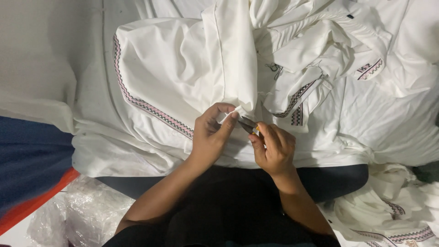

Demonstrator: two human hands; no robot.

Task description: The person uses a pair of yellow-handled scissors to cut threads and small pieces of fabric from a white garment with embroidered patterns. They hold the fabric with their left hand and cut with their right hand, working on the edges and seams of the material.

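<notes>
White garment (183,68) with a patterned trim band (151,109) in pink and dark thread lies spread over the counter (27,45), directly in front of the person, and its lower edge hangs toward the lap. Left hand (211,135) is closed in a pinch: the thumb and the forefinger hold a small fold of the white cloth at the gathered edge of the garment, the other fingers are curled below. Right hand (273,148) is closed around a small thread snipper (249,125), whose dark pointed blades stick out from between the fingers and point to the pinched fold, just beside the left fingertips; whether the blades touch the cloth, I cannot tell. More white garments (329,50) with the same trim lie in a crumpled heap on the right side, and another one (388,215) lies low at the right. Clear plastic bags (77,215) lie at the lower left, near a dark blue cloth (32,155) with an orange edge
</notes>
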